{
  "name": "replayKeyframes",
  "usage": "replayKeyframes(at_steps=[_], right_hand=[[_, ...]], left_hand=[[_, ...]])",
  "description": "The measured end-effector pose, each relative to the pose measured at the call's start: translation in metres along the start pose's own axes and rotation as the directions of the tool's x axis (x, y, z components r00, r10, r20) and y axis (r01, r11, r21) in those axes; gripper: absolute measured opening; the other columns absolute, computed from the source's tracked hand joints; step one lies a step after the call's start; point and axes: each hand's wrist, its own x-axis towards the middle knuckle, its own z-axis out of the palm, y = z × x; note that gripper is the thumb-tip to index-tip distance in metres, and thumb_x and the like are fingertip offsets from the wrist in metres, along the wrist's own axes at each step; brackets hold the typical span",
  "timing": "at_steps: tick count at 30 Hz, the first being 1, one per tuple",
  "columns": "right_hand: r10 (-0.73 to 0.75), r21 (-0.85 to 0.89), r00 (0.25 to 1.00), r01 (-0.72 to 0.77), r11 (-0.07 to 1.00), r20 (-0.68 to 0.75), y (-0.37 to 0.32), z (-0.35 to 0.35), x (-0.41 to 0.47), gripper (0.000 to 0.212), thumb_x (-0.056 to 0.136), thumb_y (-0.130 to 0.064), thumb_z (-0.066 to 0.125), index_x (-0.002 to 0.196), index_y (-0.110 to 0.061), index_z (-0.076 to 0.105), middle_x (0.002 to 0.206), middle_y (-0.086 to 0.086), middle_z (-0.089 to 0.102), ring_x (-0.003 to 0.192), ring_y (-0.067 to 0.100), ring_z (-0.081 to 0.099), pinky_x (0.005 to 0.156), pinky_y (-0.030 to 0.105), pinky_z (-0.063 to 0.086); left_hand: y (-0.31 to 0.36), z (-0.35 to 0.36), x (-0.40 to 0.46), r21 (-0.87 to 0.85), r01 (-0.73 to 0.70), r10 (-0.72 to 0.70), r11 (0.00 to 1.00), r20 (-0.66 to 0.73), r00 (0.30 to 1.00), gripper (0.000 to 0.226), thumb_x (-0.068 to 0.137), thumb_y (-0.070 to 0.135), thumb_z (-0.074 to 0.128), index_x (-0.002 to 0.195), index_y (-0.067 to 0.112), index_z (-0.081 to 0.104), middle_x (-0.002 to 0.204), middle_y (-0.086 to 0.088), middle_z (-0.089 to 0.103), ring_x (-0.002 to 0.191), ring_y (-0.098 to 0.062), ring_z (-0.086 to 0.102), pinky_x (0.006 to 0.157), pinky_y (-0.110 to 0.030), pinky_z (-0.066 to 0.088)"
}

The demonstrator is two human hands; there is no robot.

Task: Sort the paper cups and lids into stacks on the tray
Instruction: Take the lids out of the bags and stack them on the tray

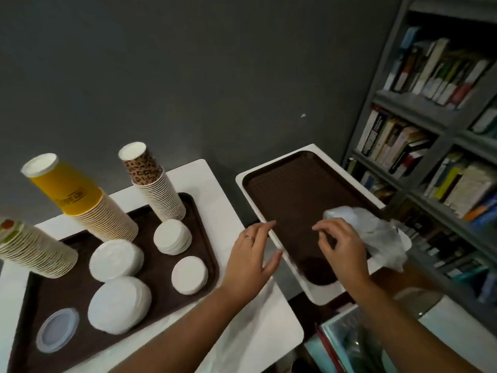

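Note:
On the left brown tray stand three upturned cup stacks: a yellow-topped one, a leopard-print one and a third at the far left. In front of them lie several stacks of white lids and one clear lid. The right brown tray holds no cups or lids. My left hand hovers at that tray's left edge, fingers relaxed and holding nothing. Over the same tray, my right hand has loosely curled fingers, also holding nothing.
A crumpled clear plastic bag lies on the right tray's right side, just behind my right hand. Both trays sit on white tables with a gap between them. A grey bookshelf full of books stands at the right.

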Motion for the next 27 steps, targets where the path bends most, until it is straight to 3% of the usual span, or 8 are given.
replayKeyframes(at_steps=[2, 6, 10, 14, 18, 23, 27], right_hand=[[0.038, -0.063, 0.999, -0.037, 0.997, 0.013, 0.025, -0.01, 0.013, 0.023, 0.077, 0.001, 0.067, 0.092, -0.016, 0.068, 0.099, 0.001, 0.062, 0.092, 0.023, 0.059, 0.081, 0.043, 0.051], [0.167, -0.135, 0.982, -0.155, 0.979, 0.084, 0.075, -0.023, 0.034, 0.034, 0.073, -0.001, 0.073, 0.104, -0.013, 0.064, 0.114, 0.007, 0.054, 0.106, 0.028, 0.055, 0.095, 0.042, 0.046], [0.369, -0.245, 0.901, -0.314, 0.917, 0.228, 0.116, -0.02, 0.042, 0.067, 0.069, -0.009, 0.077, 0.13, -0.015, 0.051, 0.137, 0.01, 0.042, 0.124, 0.034, 0.044, 0.104, 0.05, 0.037], [0.469, -0.472, 0.833, -0.301, 0.829, 0.294, 0.135, -0.018, 0.04, 0.082, 0.074, -0.026, 0.077, 0.144, -0.02, 0.034, 0.15, 0.01, 0.028, 0.135, 0.033, 0.03, 0.109, 0.045, 0.028], [0.467, -0.436, 0.82, -0.307, 0.846, 0.33, 0.151, -0.011, 0.032, 0.082, 0.073, -0.028, 0.079, 0.143, -0.016, 0.037, 0.144, 0.013, 0.039, 0.129, 0.036, 0.04, 0.106, 0.045, 0.035], [0.496, -0.497, 0.785, -0.283, 0.82, 0.371, 0.146, -0.008, 0.028, 0.079, 0.081, -0.024, 0.071, 0.146, -0.029, 0.026, 0.145, 0.004, 0.028, 0.13, 0.03, 0.03, 0.106, 0.037, 0.035], [0.607, -0.479, 0.771, -0.466, 0.744, 0.193, 0.144, -0.008, 0.021, 0.092, 0.074, -0.017, 0.077, 0.146, -0.024, 0.02, 0.147, 0.013, 0.015, 0.135, 0.031, 0.022, 0.107, 0.036, 0.033]], left_hand=[[0.006, 0.02, 0.027, -0.018, -0.033, 0.035, 0.999, 0.103, 0.994, 0.058, 0.09, 0.045, 0.047, 0.141, 0.019, 0.037, 0.134, -0.003, 0.045, 0.116, -0.019, 0.05, 0.102, -0.031, 0.041], [0.019, 0.064, 0.08, -0.044, -0.016, 0.029, 0.999, 0.298, 0.954, 0.071, 0.088, 0.037, 0.06, 0.147, 0.022, 0.022, 0.145, -0.004, 0.029, 0.127, -0.019, 0.041, 0.106, -0.033, 0.038], [0.032, 0.113, 0.125, -0.056, 0.006, 0.014, 0.998, 0.355, 0.935, 0.083, 0.082, 0.03, 0.069, 0.147, 0.016, 0.021, 0.147, -0.011, 0.024, 0.13, -0.027, 0.035, 0.108, -0.039, 0.036], [0.037, 0.158, 0.147, -0.017, 0.054, -0.043, 0.998, 0.399, 0.916, 0.094, 0.076, 0.035, 0.074, 0.149, 0.018, 0.018, 0.15, -0.015, 0.018, 0.135, -0.033, 0.026, 0.106, -0.052, 0.035], [0.042, 0.182, 0.158, 0.101, 0.048, -0.095, 0.994, 0.535, 0.84, 0.099, 0.078, 0.04, 0.072, 0.15, 0.035, 0.004, 0.155, -0.012, 0.009, 0.142, -0.033, 0.01, 0.109, -0.055, 0.028], [0.037, 0.193, 0.156, 0.113, 0.16, -0.195, 0.981, 0.592, 0.782, 0.092, 0.075, 0.034, 0.074, 0.144, 0.04, 0.014, 0.136, -0.017, 0.033, 0.122, -0.038, 0.041, 0.1, -0.05, 0.041], [0.031, 0.192, 0.148, -0.063, 0.305, -0.214, 0.95, 0.579, 0.787, 0.087, 0.068, 0.031, 0.078, 0.135, 0.032, 0.023, 0.12, -0.015, 0.05, 0.109, -0.034, 0.053, 0.09, -0.042, 0.049]])
